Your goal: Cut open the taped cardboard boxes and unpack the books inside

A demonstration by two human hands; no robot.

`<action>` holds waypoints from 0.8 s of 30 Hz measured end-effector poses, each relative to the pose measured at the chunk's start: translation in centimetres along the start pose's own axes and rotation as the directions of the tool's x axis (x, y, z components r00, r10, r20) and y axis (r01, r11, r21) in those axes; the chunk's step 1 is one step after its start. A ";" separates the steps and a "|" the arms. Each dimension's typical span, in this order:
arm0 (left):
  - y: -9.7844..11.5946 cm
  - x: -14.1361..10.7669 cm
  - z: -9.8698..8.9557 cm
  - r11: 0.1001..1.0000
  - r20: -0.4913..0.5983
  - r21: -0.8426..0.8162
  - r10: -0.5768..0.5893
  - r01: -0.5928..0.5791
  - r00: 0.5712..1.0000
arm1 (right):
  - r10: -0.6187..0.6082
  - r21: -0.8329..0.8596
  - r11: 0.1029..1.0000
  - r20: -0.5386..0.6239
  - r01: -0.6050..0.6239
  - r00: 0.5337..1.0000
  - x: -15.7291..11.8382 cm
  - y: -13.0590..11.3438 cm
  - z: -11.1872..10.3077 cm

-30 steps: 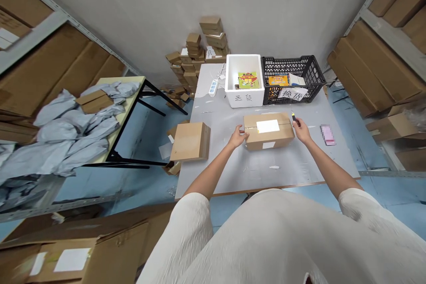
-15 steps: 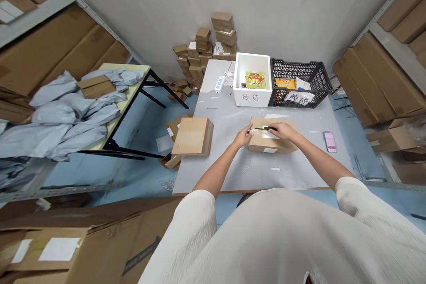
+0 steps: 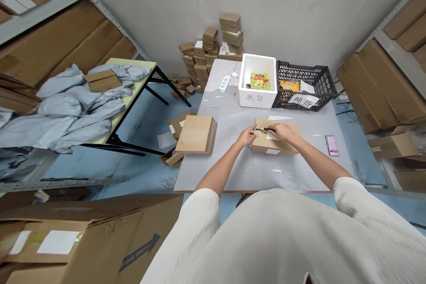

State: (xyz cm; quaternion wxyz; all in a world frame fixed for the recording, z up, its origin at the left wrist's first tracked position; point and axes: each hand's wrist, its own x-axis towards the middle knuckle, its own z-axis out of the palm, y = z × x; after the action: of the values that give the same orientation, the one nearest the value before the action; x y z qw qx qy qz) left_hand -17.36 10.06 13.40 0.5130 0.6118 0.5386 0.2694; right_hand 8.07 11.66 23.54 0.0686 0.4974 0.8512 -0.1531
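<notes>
Right fingers (image 3: 273,128) pinch cutter (image 3: 265,129) over carton (image 3: 278,145), tip indistinct; left fingers (image 3: 250,132) at carton's left end, grip: cannot tell.

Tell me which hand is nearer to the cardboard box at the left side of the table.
Left. The left hand is right of the cardboard box, at the left end of the labeled carton. The right hand is farther right, over that carton, holding a utility knife.
</notes>
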 end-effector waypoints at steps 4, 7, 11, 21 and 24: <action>0.0 0.0 -0.1 1.000 0.003 -0.006 0.003 -0.003 1.000 | -0.019 -0.016 1.000 0.020 0.019 1.000 0.2 -0.2 -0.4; 0.1 0.0 -0.1 1.000 0.002 -0.006 -0.001 0.001 1.000 | -0.032 -0.037 0.999 0.038 0.034 0.999 0.5 -0.2 -0.7; 0.1 0.0 -0.1 1.000 0.005 0.000 -0.018 0.018 1.000 | -0.029 -0.070 0.997 0.042 0.032 0.999 0.7 -0.5 -0.9; -0.6 0.4 0.0 0.998 0.014 0.069 0.007 -0.008 1.000 | -0.007 -0.069 0.998 0.052 0.010 0.999 -0.1 0.0 -0.9; -0.8 0.6 -0.2 0.986 0.014 0.163 0.028 -0.030 1.000 | 0.013 -0.061 0.998 0.061 -0.009 0.998 -0.5 0.6 -1.0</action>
State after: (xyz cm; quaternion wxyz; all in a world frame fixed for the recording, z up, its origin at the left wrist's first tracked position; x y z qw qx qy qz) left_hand -17.64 10.62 12.56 0.4602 0.6610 0.5470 0.2282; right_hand 8.92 11.85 24.46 0.1104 0.4947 0.8502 -0.1421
